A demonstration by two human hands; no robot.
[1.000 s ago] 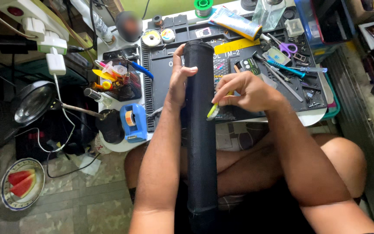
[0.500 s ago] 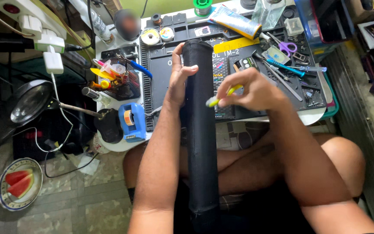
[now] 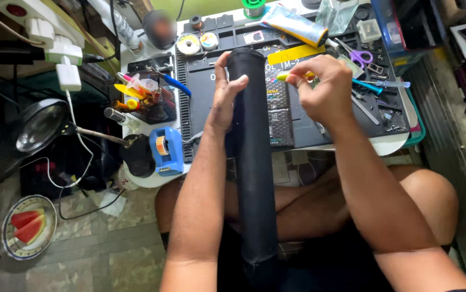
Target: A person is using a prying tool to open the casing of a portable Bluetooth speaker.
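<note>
A long black cylinder stands upright between my crossed legs, its top end level with the work table. My left hand grips its upper part from the left, thumb and fingers around the rim. My right hand is just right of the top and pinches a small yellow-green tool, whose tip points at the cylinder's top.
A black work mat covers the small white table, with scissors, a glue tube, screwdrivers and small parts. A blue tape dispenser and a desk lamp stand at the left. A plate of watermelon lies on the floor.
My right hand has risen from beside the cylinder's middle to its top end, carrying the yellow-green tool. The left hand keeps its grip.
</note>
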